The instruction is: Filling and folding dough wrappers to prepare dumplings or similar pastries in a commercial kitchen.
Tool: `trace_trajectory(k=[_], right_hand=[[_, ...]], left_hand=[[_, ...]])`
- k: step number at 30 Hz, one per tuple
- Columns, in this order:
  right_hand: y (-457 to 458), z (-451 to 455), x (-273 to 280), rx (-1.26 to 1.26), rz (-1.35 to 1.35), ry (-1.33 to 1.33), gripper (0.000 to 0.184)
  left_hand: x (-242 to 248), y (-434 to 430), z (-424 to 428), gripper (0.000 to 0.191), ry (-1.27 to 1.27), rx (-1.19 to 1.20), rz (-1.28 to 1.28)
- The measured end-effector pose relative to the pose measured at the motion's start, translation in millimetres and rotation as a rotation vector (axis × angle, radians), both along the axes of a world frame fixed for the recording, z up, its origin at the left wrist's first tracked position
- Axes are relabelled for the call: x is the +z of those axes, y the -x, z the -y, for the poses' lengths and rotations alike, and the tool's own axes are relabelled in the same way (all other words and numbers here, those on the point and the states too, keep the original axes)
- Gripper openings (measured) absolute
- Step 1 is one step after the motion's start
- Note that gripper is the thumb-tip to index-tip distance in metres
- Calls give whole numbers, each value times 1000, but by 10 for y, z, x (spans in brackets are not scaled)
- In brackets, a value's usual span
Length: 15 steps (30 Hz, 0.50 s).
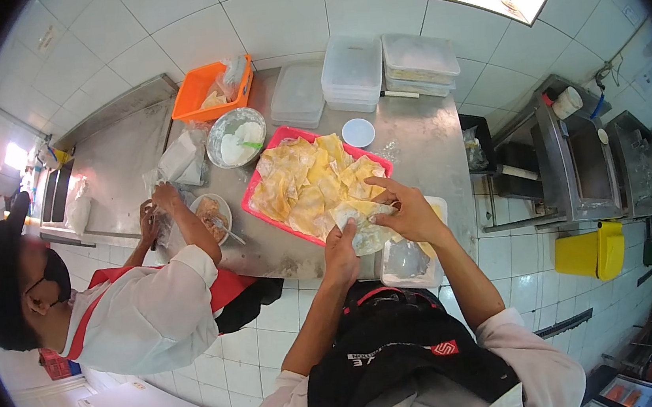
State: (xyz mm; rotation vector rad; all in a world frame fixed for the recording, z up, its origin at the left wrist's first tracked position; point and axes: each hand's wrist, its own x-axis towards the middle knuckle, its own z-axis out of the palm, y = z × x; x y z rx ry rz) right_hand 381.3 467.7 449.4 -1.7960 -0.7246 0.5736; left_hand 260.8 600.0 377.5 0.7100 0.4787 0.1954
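Note:
A thin, flour-dusted dough wrapper [365, 236] is stretched between my two hands, over the near right edge of a red plastic basket [281, 227]. My left hand [343, 249] pinches its left side with the thumb on top. The fingers of my right hand [407, 210] hold its upper right edge. Overlapping yellowish dough sheets [299, 176] fill the basket. Just right of my hands, partly behind my right forearm, a white tray [393, 277] holds a grey rounded thing and more pale sheets.
A co-worker [146, 306] stands at the left, hands on a plastic bag. Between us are a bowl of minced filling [225, 205] with a spoon and a metal bowl of white powder [215, 149]. Behind stand an orange basket [184, 102], clear lidded containers [351, 73] and a small white bowl [358, 133].

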Motion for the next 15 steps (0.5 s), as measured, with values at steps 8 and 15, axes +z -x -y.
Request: trace_trajectory(k=[8, 15], right_hand=[[163, 66, -61, -192, 6, -42, 58], [215, 221, -115, -64, -130, -210, 54]], left_hand=[[114, 108, 235, 33, -674, -8, -7], [-7, 198, 146, 39, -173, -61, 85]])
